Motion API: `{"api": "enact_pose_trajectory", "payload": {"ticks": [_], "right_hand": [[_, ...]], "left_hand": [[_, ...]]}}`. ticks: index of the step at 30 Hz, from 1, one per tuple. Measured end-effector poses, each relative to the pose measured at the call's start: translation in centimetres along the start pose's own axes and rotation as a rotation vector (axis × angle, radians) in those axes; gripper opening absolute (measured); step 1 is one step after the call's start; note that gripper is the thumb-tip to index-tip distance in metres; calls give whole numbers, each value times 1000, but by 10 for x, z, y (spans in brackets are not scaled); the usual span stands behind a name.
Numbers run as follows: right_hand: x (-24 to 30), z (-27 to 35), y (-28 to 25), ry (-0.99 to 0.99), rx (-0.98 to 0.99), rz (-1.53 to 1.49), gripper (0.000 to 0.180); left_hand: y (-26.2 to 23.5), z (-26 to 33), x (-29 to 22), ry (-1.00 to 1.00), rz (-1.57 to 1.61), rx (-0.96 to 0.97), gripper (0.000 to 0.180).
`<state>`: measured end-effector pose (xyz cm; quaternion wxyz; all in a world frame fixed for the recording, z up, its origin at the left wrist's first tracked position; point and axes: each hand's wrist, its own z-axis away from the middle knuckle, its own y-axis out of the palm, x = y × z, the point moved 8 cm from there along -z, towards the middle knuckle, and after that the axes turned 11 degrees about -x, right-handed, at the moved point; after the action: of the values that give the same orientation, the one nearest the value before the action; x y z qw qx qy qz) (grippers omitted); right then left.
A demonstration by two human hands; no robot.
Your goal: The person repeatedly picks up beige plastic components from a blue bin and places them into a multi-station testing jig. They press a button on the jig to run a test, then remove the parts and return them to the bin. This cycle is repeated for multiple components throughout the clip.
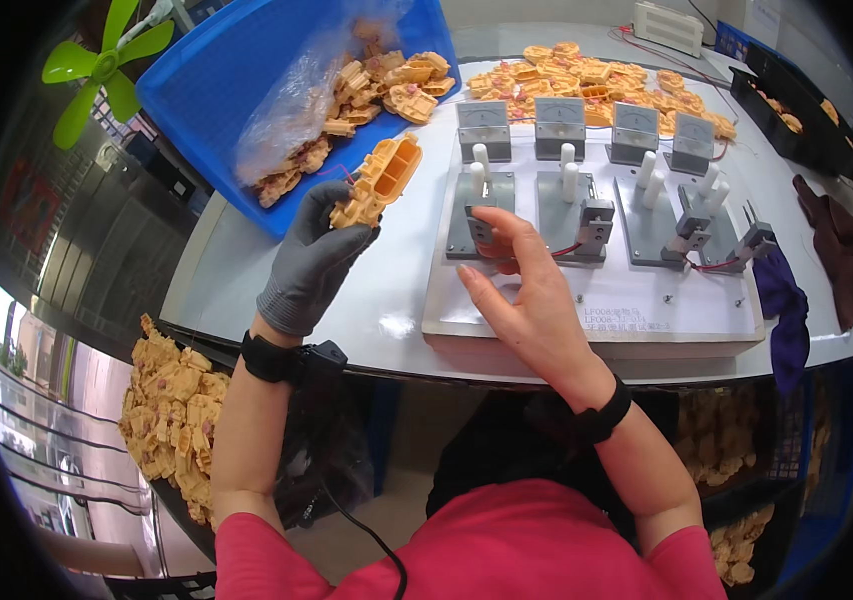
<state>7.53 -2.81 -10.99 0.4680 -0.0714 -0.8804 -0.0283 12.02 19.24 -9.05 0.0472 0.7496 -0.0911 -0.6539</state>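
My left hand [315,262], in a grey glove, is closed round the lower end of an orange-yellow plastic housing [379,180]. The housing is tilted up, its open compartments toward the upper right. My bare right hand [529,290] has thumb and fingers apart, with nothing seen between them. Its fingertips are at the leftmost test fixture [465,225], a grey plate with white posts; whether they touch it I cannot tell. More such fixtures stand to the right on a white board [597,318], with several grey analog meters [560,125] behind them.
A blue bin [212,95] with housings and clear plastic stands at the far left. More housings [587,80] are heaped behind the meters. At the right lie a black tray [797,125], a brown cloth [835,235] and a purple cloth [782,315]. A green fan [105,68] is upper left.
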Motion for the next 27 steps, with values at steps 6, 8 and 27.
{"api": "enact_pose_trajectory", "payload": {"ticks": [6,8,27], "right_hand": [[-5,1,-2,-23,72,-67,33],[0,1,-3,-31,83,-45,35],[4,1,-7,-87,45,-11,37]], "left_hand": [[10,-14,4,-44,-63,-24,44],[13,-19,6,-74,-59,-45,44],[127,-41,-40,1007,-1367,224,40]]}}
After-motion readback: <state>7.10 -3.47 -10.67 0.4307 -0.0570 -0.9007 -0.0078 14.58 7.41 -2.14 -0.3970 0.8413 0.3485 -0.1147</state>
